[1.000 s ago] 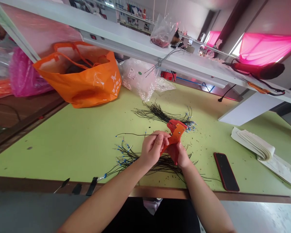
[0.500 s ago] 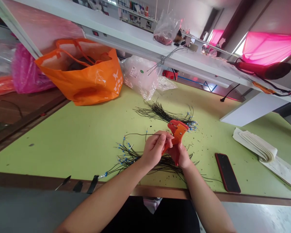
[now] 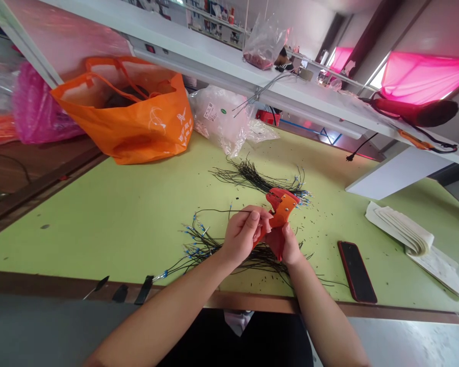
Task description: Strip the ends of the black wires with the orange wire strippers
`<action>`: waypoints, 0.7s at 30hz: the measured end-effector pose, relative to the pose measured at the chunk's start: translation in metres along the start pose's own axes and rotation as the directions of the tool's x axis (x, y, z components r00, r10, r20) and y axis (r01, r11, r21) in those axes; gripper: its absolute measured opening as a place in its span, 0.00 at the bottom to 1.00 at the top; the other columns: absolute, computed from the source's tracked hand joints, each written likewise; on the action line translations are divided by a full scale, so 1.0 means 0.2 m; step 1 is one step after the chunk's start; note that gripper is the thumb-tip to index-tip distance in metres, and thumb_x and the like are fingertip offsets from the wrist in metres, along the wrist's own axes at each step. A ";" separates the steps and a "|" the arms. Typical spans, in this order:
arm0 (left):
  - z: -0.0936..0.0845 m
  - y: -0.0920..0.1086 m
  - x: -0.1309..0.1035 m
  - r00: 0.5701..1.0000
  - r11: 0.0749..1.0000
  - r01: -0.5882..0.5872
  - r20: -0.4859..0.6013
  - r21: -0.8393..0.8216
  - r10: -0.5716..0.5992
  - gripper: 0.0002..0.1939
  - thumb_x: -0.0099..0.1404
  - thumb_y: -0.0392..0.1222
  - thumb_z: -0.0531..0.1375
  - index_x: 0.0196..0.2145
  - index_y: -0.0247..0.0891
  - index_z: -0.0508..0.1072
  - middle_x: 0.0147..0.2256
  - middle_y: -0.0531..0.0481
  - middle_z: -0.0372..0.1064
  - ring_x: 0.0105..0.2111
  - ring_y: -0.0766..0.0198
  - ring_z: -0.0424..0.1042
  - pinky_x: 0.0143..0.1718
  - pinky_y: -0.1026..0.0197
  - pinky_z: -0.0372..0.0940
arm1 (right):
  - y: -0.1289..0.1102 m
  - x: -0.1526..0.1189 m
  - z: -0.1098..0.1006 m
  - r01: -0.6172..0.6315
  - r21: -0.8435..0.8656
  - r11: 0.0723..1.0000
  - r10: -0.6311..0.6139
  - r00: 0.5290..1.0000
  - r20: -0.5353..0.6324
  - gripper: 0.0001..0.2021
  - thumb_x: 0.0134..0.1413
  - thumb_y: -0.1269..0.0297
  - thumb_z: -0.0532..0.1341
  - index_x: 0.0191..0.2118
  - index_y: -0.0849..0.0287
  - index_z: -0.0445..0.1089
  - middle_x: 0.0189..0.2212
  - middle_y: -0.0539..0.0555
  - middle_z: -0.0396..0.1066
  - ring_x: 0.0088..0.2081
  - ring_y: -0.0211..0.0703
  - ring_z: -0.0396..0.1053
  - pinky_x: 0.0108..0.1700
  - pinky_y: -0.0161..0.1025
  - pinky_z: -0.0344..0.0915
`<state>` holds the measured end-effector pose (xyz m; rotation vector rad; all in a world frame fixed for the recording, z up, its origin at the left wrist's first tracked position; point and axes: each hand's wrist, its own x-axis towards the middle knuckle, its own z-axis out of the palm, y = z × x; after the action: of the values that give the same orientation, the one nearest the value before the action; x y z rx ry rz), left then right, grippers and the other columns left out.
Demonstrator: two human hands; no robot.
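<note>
My right hand is wrapped round the handles of a red and orange wire stripper, its head tilted up and away from me. My left hand pinches a thin black wire close beside the tool's jaws. The wire's tail runs left from my fingers and curves down. Below my hands lies a bundle of black wires with blue terminals at their left ends. Beyond the stripper rests a second wire bundle, blue ends toward the right. Whether the wire's tip is inside the jaws, my fingers hide.
An orange bag and a clear plastic bag stand at the back of the green table. To the right lie a phone and folded white sheets. A white shelf spans the back. Small black scraps dot the tabletop.
Almost nothing differs. The whole view has shifted very slightly; both hands keep their grip on the wire and the wire stripper.
</note>
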<state>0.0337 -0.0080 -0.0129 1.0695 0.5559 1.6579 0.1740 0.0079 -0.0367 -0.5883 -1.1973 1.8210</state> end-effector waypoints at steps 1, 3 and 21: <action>0.00 0.00 0.00 1.000 1.000 0.006 0.001 0.000 -0.006 0.23 0.71 0.60 0.59 0.34 0.35 0.76 0.22 0.49 0.70 0.17 0.70 0.61 0.15 0.67 0.55 | 0.00 0.00 0.00 -0.005 -0.008 1.000 0.005 1.000 -0.007 0.29 0.50 0.29 0.62 0.33 0.54 0.67 0.35 0.60 0.75 0.46 0.60 0.75 0.41 0.53 0.76; 0.00 0.00 0.00 1.000 1.000 0.012 0.003 -0.004 -0.012 0.23 0.71 0.61 0.59 0.34 0.36 0.76 0.22 0.50 0.70 0.17 0.70 0.61 0.15 0.67 0.54 | 0.01 0.00 0.00 -0.009 -0.020 1.000 0.009 1.000 -0.014 0.29 0.50 0.29 0.62 0.33 0.54 0.67 0.35 0.60 0.75 0.47 0.60 0.74 0.40 0.53 0.76; 0.02 -0.01 -0.01 0.999 1.000 0.019 0.045 -0.020 -0.018 0.23 0.71 0.59 0.59 0.34 0.34 0.76 0.23 0.51 0.70 0.15 0.72 0.63 0.13 0.69 0.58 | 0.05 0.00 -0.03 0.040 0.000 0.999 -0.040 0.999 -0.005 0.25 0.55 0.35 0.63 0.30 0.54 0.65 0.22 0.51 0.69 0.32 0.53 0.75 0.33 0.48 0.76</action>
<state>0.0372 -0.0099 -0.0130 1.0813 0.5171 1.6167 0.1752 0.0093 -0.0485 -0.5649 -1.1974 1.7847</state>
